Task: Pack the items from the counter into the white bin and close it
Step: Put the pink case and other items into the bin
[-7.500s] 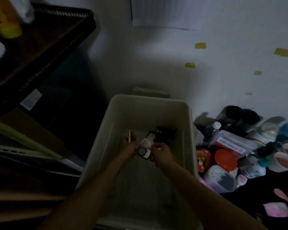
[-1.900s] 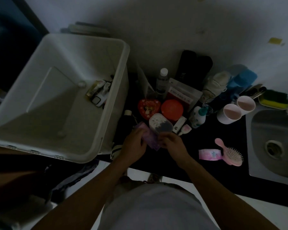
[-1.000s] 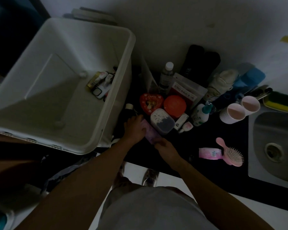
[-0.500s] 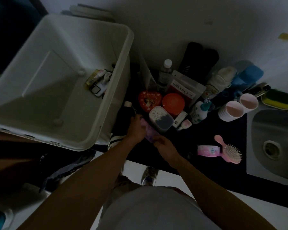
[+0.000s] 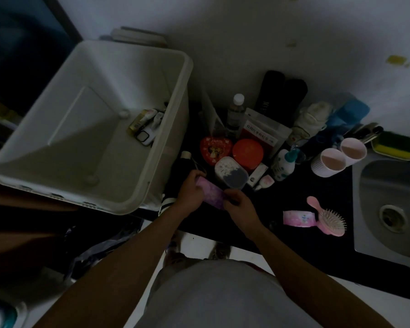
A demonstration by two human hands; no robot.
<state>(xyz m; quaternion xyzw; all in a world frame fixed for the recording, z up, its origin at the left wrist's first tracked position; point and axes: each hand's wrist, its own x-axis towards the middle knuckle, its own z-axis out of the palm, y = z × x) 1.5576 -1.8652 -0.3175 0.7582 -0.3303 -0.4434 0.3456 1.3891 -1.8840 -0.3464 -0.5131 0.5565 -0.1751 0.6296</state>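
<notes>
The open white bin (image 5: pixel 173 129) stands at the left with a few small items (image 5: pixel 146 126) in its far right corner. On the dark counter (image 5: pixel 282 200) beside it, my left hand (image 5: pixel 191 192) and right hand (image 5: pixel 239 205) each grip one end of a flat purple packet (image 5: pixel 211 192), just right of the bin's near corner. Behind the packet lie a lidded white container (image 5: pixel 231 172), a red heart-shaped tin (image 5: pixel 215 149) and a round orange tin (image 5: pixel 247 151).
Further back stand a clear bottle (image 5: pixel 235 111), a white pouch (image 5: pixel 265 131), black cases (image 5: pixel 282 93) and two cups (image 5: pixel 339 155). A pink hairbrush (image 5: pixel 327 216) and pink packet (image 5: pixel 298 218) lie at right, near the steel sink (image 5: pixel 388 209). A dark umbrella (image 5: pixel 179 176) lies against the bin.
My hands left the bin and moved to the counter, where they took hold of the purple packet. In the last second they have held it in nearly the same spot.
</notes>
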